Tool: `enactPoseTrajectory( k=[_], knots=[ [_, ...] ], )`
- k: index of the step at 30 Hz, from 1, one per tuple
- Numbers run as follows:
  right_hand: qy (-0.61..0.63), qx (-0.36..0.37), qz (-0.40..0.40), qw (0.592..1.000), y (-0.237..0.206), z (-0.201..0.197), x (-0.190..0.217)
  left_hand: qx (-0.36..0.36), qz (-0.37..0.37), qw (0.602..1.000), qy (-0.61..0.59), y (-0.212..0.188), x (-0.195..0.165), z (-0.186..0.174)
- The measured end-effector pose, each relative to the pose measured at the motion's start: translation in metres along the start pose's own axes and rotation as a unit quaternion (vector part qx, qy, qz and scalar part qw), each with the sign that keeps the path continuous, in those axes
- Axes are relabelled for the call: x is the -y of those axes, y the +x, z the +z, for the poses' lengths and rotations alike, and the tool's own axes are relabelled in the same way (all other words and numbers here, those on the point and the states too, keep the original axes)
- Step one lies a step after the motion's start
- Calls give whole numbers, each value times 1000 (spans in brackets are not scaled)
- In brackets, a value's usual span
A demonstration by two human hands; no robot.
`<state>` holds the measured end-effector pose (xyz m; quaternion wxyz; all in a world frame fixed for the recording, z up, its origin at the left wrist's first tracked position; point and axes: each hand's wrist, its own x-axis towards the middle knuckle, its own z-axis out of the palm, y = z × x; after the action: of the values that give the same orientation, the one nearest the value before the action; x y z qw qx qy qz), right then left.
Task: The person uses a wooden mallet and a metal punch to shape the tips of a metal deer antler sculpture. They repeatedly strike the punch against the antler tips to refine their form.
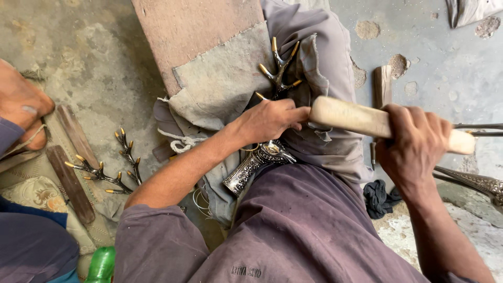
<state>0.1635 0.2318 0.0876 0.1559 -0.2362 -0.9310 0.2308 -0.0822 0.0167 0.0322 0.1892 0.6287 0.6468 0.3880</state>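
Note:
My left hand (270, 119) grips an engraved silver metal deer-head piece (257, 162) that rests on grey cloth over my lap. A dark antler with gold tips (280, 68) rises from it just beyond my fingers. My right hand (416, 147) is closed around a pale wooden mallet handle (356, 118), held sideways with its thick end close to my left hand.
A second pair of gold-tipped antlers (110, 167) lies on the floor at left beside flat wooden sticks (70, 183). Another person's foot (21, 102) is at far left. A grey cloth covers a wooden board (183, 26). Engraved metal pieces (474, 181) lie at right, a green bottle (102, 264) below.

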Motion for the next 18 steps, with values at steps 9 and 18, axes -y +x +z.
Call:
enactPoseTrajectory(
  k=[9, 18],
  knots=[
    [17, 4, 54, 998, -7, 8, 1, -26, 9, 999, -19, -7, 4, 2],
    [-149, -50, -103, 982, -21, 28, -18, 47, 24, 998, 39, 2, 1, -3]
  ],
)
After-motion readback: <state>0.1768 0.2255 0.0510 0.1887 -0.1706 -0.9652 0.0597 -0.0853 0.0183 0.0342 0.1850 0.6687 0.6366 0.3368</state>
